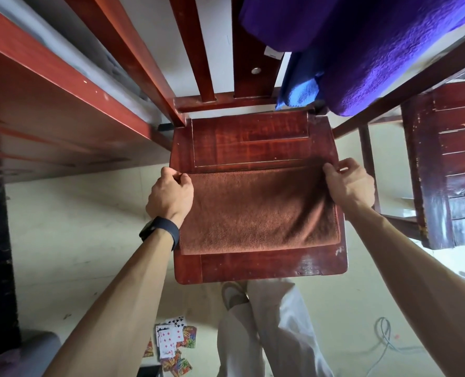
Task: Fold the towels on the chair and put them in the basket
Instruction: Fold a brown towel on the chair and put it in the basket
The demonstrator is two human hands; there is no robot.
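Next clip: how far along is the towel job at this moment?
Early on. Done: nothing visibly finished; no basket is in view. In hand: the brown towel lies on the seat, seemingly doubled over, with the left hand and right hand each pinching a far corner. Left: the purple towel and blue towel hang unfolded over the chair back; all three must go to the basket.

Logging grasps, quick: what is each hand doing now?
Left hand: pinches the brown towel, far left corner.
Right hand: pinches its far right corner.
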